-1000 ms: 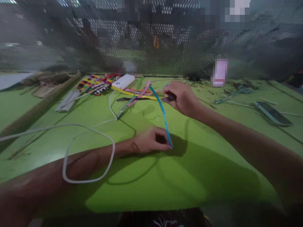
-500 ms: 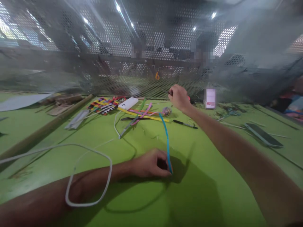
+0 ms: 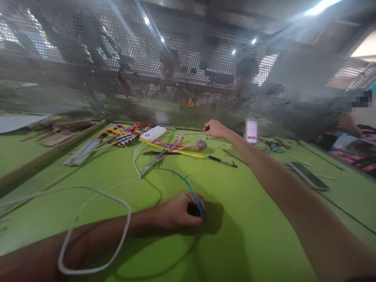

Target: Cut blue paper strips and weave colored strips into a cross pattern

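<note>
My left hand (image 3: pixel 182 211) pinches near end of blue strip (image 3: pixel 189 186), which arches over green table (image 3: pixel 264 223). My right hand (image 3: pixel 216 128) stretched out near perforated panel (image 3: pixel 202 110), fingers curled; can't tell if grasping anything.

Worktop (image 3: pixel 235 196): smooth, green, soft sheen. Back panel (image 3: pixel 176 92): perforated, metal-looking, grey, faintly reflective. Pole (image 3: pixel 53 159): wood-like, matt, rough. Blue strip (image 3: pixel 190 190): thin, smooth; paper or plastic, cannot tell. White device (image 3: pixel 154 133): smooth plastic look. White cable (image 3: pixel 128 219): smooth, plastic-looking, low sheen. Pen (image 3: pixel 223 161): plastic look. Sheet (image 3: pixel 20 123): paper-like, pale, matt.
</note>
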`<state>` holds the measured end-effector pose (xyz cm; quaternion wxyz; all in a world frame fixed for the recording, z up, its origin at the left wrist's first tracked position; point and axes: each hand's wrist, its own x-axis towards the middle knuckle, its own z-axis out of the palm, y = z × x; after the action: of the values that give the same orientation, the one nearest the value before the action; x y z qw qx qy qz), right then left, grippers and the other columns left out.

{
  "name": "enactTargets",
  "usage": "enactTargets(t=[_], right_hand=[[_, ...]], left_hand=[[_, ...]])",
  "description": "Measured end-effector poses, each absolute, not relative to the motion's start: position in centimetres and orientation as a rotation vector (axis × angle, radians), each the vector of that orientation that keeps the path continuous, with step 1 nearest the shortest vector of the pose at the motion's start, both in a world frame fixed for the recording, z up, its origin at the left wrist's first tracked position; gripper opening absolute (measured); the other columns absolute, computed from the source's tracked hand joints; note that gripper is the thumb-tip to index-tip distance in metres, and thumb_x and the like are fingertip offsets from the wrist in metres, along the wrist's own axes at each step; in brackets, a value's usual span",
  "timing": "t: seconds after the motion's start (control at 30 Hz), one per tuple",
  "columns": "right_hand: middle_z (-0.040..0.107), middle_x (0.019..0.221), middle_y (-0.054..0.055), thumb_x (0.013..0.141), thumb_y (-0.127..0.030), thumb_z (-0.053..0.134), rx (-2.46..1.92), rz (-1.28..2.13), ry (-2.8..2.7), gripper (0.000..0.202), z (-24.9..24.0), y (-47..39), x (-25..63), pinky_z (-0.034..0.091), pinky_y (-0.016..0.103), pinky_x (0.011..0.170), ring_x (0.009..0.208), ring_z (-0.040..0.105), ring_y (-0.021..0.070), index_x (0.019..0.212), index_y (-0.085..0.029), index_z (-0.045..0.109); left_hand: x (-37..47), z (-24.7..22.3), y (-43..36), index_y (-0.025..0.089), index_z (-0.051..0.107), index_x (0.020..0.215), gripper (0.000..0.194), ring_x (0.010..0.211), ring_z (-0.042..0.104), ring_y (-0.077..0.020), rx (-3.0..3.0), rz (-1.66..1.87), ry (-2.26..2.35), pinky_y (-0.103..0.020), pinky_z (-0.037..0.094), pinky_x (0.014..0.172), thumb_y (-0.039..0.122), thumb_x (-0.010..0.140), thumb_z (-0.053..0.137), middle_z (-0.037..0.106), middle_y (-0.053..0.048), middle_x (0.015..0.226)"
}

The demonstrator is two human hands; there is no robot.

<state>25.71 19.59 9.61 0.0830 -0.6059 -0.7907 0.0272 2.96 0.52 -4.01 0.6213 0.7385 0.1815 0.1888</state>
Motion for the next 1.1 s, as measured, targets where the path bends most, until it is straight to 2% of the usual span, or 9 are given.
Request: enactTargets(t=[0.23,0.4,0.53,0.63,0.8,1.0,1.1], right_hand=[[0.077,0.084,0.009,0.080,-0.007,0.066,-1.861,0.115,-2.425,0.015,9.0,20.6,25.4,0.049,0.030,0.071,0.075,0.066,0.0189,0.073,-0.018,0.072],[0.075,0.086,0.005,0.088,-0.020,0.071,-1.902,0.100,-2.474,0.005,8.6,20.8,25.7,0.053,0.031,0.078,0.077,0.066,0.0150,0.084,-0.016,0.072],[0.077,0.084,0.008,0.079,-0.012,0.071,-1.870,0.095,-2.512,0.008,8.6,20.7,25.8,0.050,0.030,0.077,0.083,0.068,0.0200,0.081,-0.017,0.077],[0.078,0.087,0.008,0.077,-0.008,0.069,-1.839,0.065,-2.511,0.017,8.5,20.6,25.9,0.049,0.031,0.078,0.086,0.069,0.0225,0.085,-0.019,0.080],[0.077,0.112,0.011,0.079,-0.005,0.059,-1.757,-0.107,-2.396,0.041,8.6,20.1,26.2,0.048,0.033,0.089,0.100,0.068,0.0244,0.114,-0.017,0.078],[0.077,0.112,0.014,0.087,-0.008,0.050,-1.677,-0.230,-2.249,0.038,10.3,17.6,26.4,0.048,0.035,0.093,0.099,0.068,0.0256,0.113,-0.012,0.077],[0.076,0.105,0.013,0.087,-0.012,0.054,-1.528,-0.217,-2.230,0.029,10.2,14.3,26.7,0.049,0.033,0.084,0.090,0.067,0.0232,0.104,-0.013,0.077]], left_hand=[[3.0,-3.6,0.6,0.014,0.065,0.075,0.006,0.067,0.051,-0.0114,1.652,0.408,0.427,-0.024,0.040,0.061,0.016,0.069,0.066,0.058,0.001,0.074],[3.1,-3.9,0.7,0.014,0.065,0.074,0.005,0.068,0.052,-0.0119,1.677,0.436,0.419,-0.023,0.041,0.061,0.014,0.070,0.068,0.059,0.000,0.073],[3.1,-4.4,0.8,0.015,0.066,0.075,0.006,0.066,0.050,-0.0117,1.653,0.427,0.442,-0.024,0.040,0.059,0.015,0.070,0.070,0.059,0.001,0.071],[3.1,-4.7,0.8,0.014,0.064,0.077,0.010,0.063,0.047,-0.0098,1.571,0.419,0.456,-0.023,0.038,0.058,0.018,0.072,0.072,0.057,0.002,0.069],[3.1,-4.3,0.9,0.015,0.068,0.082,0.024,0.069,0.056,-0.0120,1.460,0.432,0.460,-0.025,0.045,0.066,0.031,0.074,0.083,0.065,0.000,0.075],[3.2,-3.8,1.2,0.014,0.070,0.087,0.029,0.063,0.060,-0.0115,1.387,0.474,0.510,-0.025,0.045,0.065,0.037,0.077,0.084,0.067,0.001,0.069],[3.1,-3.5,1.3,0.013,0.070,0.088,0.029,0.062,0.062,-0.0114,1.348,0.505,0.518,-0.025,0.048,0.066,0.038,0.080,0.082,0.068,0.000,0.067]])
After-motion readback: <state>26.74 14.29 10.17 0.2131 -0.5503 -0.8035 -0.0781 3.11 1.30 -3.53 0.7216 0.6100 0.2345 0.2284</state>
